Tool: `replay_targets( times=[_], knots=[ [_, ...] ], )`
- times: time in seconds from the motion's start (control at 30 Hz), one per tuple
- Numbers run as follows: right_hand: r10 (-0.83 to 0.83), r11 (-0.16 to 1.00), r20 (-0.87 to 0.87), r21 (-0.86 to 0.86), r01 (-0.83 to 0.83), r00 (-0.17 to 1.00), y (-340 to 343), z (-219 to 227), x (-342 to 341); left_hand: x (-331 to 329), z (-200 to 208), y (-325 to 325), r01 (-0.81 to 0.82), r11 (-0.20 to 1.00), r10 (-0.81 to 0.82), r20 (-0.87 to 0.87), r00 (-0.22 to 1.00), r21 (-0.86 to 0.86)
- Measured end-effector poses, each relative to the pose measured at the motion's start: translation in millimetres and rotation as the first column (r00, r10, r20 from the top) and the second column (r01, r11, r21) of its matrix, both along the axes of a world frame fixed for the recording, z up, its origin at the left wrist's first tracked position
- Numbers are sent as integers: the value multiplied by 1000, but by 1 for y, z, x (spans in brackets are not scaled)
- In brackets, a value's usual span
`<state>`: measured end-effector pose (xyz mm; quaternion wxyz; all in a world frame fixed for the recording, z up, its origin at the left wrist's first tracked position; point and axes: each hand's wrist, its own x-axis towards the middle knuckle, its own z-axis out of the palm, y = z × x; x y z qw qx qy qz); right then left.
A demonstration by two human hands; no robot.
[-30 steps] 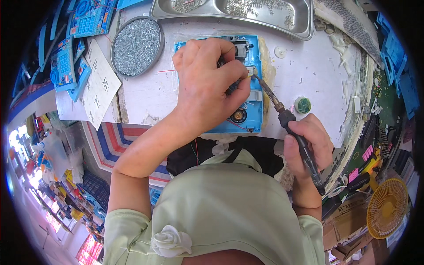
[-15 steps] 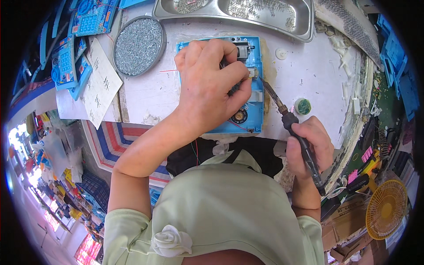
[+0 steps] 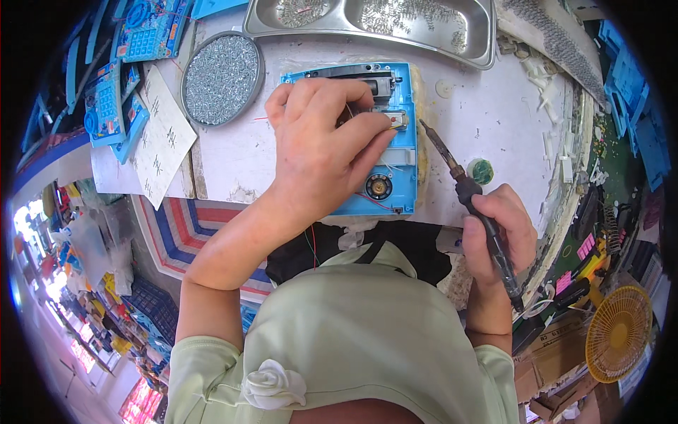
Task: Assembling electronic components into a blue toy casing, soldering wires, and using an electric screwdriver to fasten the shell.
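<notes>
A blue plastic casing [image 3: 404, 185] lies open on the table with a round speaker [image 3: 378, 186] and several fitted parts inside. My left hand [image 3: 314, 138] reaches over it and hides much of its left side. Thumb and forefinger are pinched together beside a small metal-framed part [image 3: 400, 120]; what they hold is too small to make out. My right hand [image 3: 503, 230] is wrapped round the dark handle of a soldering iron [image 3: 462, 182]. The iron's tip points up and left, just beyond the casing's right edge and apart from the left fingertips.
A round tray of screws [image 3: 221, 79] stands at the left, and a metal compartment tray [image 3: 424, 44] with small metal pieces at the back. A small round green-topped tin [image 3: 482, 171] sits by the iron. Printed blue panels [image 3: 106, 99] and a paper sheet [image 3: 161, 134] lie far left.
My left hand has shifted slightly left, and its thumb and forefinger have straightened, uncovering more of the speaker. The iron's tip has drawn a little away from the casing to the right.
</notes>
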<state>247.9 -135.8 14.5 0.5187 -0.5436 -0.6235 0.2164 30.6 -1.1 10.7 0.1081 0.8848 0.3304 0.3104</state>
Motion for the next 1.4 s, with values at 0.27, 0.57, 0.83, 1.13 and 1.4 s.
replay_targets(
  times=[0.27, 0.57, 0.83, 1.13, 1.4],
  knots=[
    [-10, 1000, -18, 0, 10, 1000, 7, 0, 2, 3, 1, 2, 16, 991, 1, 125, 992, -132],
    [-12, 1000, -19, -7, 12, 1000, 9, -2, 4, 5, -4, 5, 91, 993, -86, 65, 994, -81],
    [5, 1000, -7, 23, -5, 1000, 12, -5, 2, 8, -2, 8, 81, 996, -81, -13, 997, -34],
    [40, 998, 0, 56, -40, 999, 15, -7, -1, 8, -2, 9, 86, 995, -89, -60, 994, -55],
    [66, 996, 12, 60, -66, 998, 18, -8, -3, 9, -2, 8, 74, 996, -77, -61, 995, -48]
  ],
)
